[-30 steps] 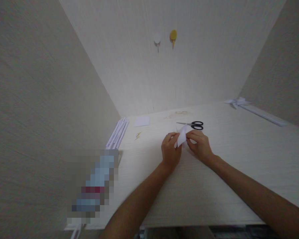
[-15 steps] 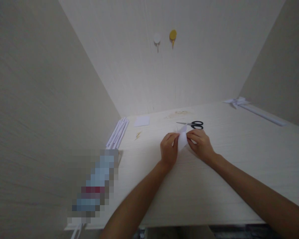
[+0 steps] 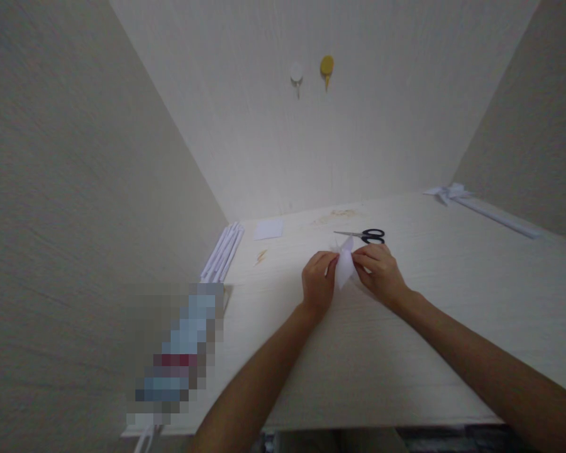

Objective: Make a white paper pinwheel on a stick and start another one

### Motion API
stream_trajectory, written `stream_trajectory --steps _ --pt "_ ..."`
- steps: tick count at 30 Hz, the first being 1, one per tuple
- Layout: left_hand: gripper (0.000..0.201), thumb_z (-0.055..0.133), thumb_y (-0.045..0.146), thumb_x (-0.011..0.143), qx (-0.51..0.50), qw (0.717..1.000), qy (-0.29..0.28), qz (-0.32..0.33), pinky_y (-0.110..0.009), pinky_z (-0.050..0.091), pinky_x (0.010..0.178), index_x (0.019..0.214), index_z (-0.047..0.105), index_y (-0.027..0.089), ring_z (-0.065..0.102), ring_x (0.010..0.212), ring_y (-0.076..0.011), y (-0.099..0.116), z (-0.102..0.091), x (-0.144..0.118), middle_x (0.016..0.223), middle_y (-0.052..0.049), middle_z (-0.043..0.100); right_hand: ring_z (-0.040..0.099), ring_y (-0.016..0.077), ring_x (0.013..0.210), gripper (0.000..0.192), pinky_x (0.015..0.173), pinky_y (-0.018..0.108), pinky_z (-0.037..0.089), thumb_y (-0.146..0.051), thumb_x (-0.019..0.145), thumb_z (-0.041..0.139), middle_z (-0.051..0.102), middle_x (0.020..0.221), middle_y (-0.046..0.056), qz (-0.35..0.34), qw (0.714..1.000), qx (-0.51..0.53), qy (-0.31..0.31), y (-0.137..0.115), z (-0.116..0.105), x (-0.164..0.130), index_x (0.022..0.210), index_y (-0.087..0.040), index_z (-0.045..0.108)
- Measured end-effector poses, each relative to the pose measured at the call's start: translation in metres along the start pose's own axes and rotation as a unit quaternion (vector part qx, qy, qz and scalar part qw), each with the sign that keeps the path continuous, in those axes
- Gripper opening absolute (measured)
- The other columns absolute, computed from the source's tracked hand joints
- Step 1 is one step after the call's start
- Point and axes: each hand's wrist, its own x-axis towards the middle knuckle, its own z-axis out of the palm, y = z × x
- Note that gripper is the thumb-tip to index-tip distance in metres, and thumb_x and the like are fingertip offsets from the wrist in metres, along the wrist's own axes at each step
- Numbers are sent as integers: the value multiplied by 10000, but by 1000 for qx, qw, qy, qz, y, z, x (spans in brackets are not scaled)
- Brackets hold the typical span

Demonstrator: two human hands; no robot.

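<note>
Between my two hands, a small piece of white paper [image 3: 344, 269] with folded, pointed flaps is held above the table. The fingers of my left hand [image 3: 319, 280] pinch its left side. On the right side, my right hand [image 3: 378, 270] grips the paper between thumb and fingers. Just beyond them lies a pair of scissors [image 3: 373, 236] with black handles, blades pointing left. A flat square of white paper [image 3: 268, 229] rests farther left. The far corner holds a white paper pinwheel shape [image 3: 448, 192] with a white paper stick [image 3: 497, 217] running from it.
Several white rolled paper sticks [image 3: 222, 251] lie by the left wall. A pixelated, blurred object [image 3: 188, 340] sits in front of them. Small yellowish toothpick-like bits [image 3: 261, 257] are on the table [image 3: 429, 352]. A white hook [image 3: 297, 74] and a yellow hook [image 3: 327, 65] are on the back wall.
The paper has tilted slightly between my hands, and its flaps have spread a little. Both hands keep their pinch, with the left shifting very slightly left.
</note>
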Motion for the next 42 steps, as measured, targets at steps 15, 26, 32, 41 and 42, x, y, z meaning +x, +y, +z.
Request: stream_trajectory --steps 15,26,32,41,42 --pt "216 372 194 823 11 999 -37 2 -283 429 715 820 583 148 535 779 -147 3 -2 0 815 -64 596 502 183 663 154 636 314 353 -94 744 463 589 654 60 11 1000 -12 -6 -1 0 0 709 -153 601" --pt "189 409 204 810 18 999 -48 3 -263 441 690 783 591 164 541 738 -130 -5 1 0 768 -40 598 497 174 670 210 643 312 329 -75 756 431 596 677 49 4 999 -24 -45 2 -2 0 721 -183 607" --pt "171 426 191 802 13 998 -57 -5 -246 431 672 766 586 143 532 724 -126 -6 1 1 747 -43 595 507 179 658 195 638 306 346 -83 755 436 598 658 56 23 999 4 -48 0 -3 0 679 -163 596" --pt "174 410 191 806 1 998 -65 -19 -246 423 663 753 572 158 525 731 -126 -7 1 1 745 -33 581 506 183 667 185 645 310 344 -94 760 434 606 690 60 31 996 12 -83 2 -2 -3 737 -164 604" --pt "171 411 190 805 0 998 -66 -19 -246 422 663 753 571 158 524 731 -126 -7 1 2 745 -34 581 506 183 665 185 645 311 344 -94 760 435 606 689 62 32 996 10 -85 1 -2 -3 734 -162 604"
